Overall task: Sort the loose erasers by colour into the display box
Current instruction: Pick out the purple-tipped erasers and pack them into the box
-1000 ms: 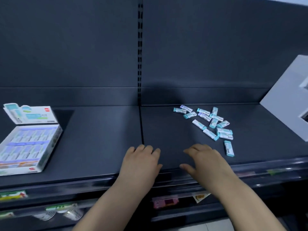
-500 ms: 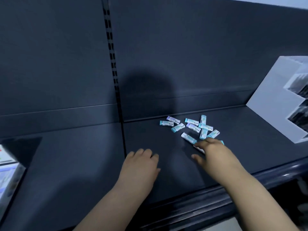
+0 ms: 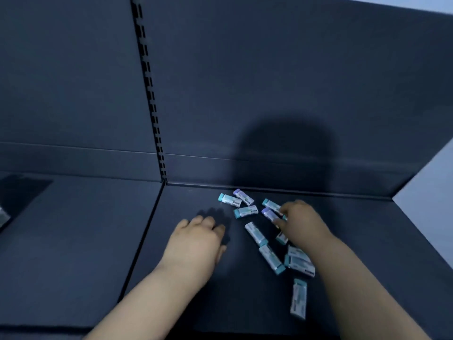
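Several loose erasers in white sleeves lie scattered on the dark shelf [image 3: 73, 253], right of its seam. Most have teal tips, such as one [image 3: 245, 211] at the back and one [image 3: 298, 300] nearest me. A purple-tipped eraser [image 3: 243, 197] lies at the back. My right hand [image 3: 302, 223] reaches into the pile, with thumb and forefinger pinching another purple-tipped eraser [image 3: 268, 213]. My left hand [image 3: 198, 239] rests flat on the shelf left of the pile, fingers relaxed and holding nothing. Only a grey sliver that may be the display box [image 3: 3, 218] shows at the far left edge.
A dark back panel with a slotted upright rail [image 3: 149, 99] rises behind the shelf. A pale slanted panel [image 3: 431, 192] bounds the shelf on the right. A seam [image 3: 144, 241] divides the shelf into two boards.
My view swung right and closer, so the display box slid out of frame. My right hand went forward into the pile and took a purple-tipped eraser. My left hand stayed flat on the shelf.
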`<state>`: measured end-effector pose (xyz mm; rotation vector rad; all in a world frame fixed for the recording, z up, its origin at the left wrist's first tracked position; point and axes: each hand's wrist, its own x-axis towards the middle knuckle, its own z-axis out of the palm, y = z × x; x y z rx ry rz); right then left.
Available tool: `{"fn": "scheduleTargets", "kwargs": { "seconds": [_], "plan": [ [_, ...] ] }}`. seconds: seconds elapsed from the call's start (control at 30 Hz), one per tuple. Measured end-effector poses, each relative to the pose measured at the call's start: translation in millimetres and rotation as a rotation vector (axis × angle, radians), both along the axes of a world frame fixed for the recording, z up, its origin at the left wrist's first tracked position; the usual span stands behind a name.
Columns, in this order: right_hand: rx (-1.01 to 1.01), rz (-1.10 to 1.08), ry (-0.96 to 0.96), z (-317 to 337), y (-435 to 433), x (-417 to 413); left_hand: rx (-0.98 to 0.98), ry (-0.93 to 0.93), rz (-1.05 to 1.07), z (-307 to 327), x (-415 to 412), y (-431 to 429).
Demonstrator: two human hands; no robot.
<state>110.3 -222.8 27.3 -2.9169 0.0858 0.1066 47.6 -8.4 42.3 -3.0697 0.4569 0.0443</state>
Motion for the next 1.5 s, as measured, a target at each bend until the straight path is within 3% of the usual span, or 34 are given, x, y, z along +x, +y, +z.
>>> {"fn": "scheduleTargets", "kwargs": {
  "seconds": [0.27, 0.5, 0.73, 1.03, 1.13, 1.33, 1.5],
  "plan": [
    [-0.133, 0.167, 0.038, -13, -6, 22, -0.013, -0.019, 0.101, 2, 15, -29],
    [0.087, 0.175, -0.024, 1, -25, 9, 0.064, -0.083, -0.019, 4, 76, -38],
    [0.19, 0.123, -0.084, 2, -46, -24, 0.139, -0.021, -0.22, -3, 136, -72],
    [0.172, 0.046, -0.096, 0, -46, -38, 0.244, 0.175, -0.2, -2, 154, -84],
    [0.172, 0.049, -0.102, 1, -42, -35, 0.244, 0.157, -0.213, -7, 153, -82],
    [0.16, 0.09, -0.11, 5, -32, -30, 0.119, 0.005, -0.243, -3, 138, -73],
    [0.133, 0.224, -0.09, 12, -15, -29, -0.025, 0.033, -0.183, 10, 90, -45]
  ]
}}
